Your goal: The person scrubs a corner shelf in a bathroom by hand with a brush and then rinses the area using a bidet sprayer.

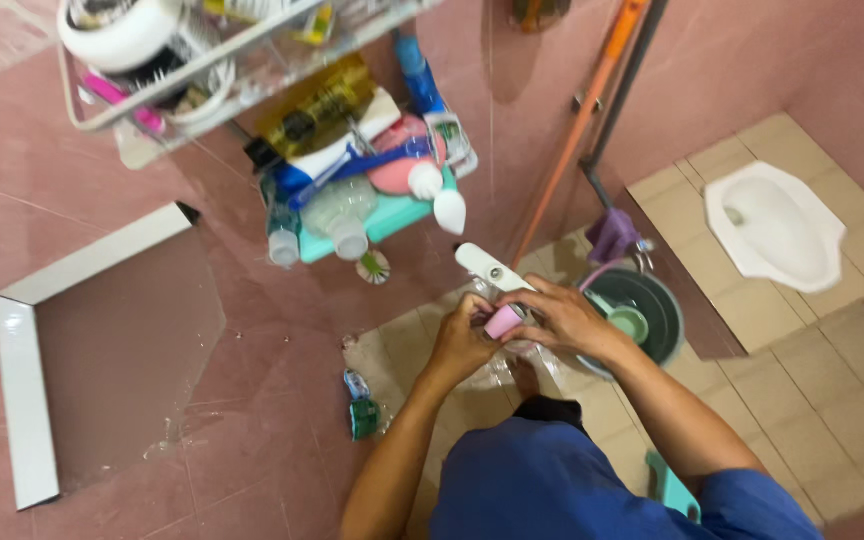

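Observation:
My left hand (462,338) and my right hand (562,318) meet in front of me, both closed around a small pink bottle (502,321) held between them. A white shower head or tap piece (487,266) pokes out just above my hands. Some clear plastic (500,372) hangs below them. My blue clothing fills the bottom of the view.
A wall shelf (397,222) holds several bottles and tubes; a wire rack (152,95) hangs above it. A dark bucket (657,318) with a green dipper (630,323) stands on the floor. A white squat toilet (777,225) lies to the right, an orange pole (577,135) leans on the wall.

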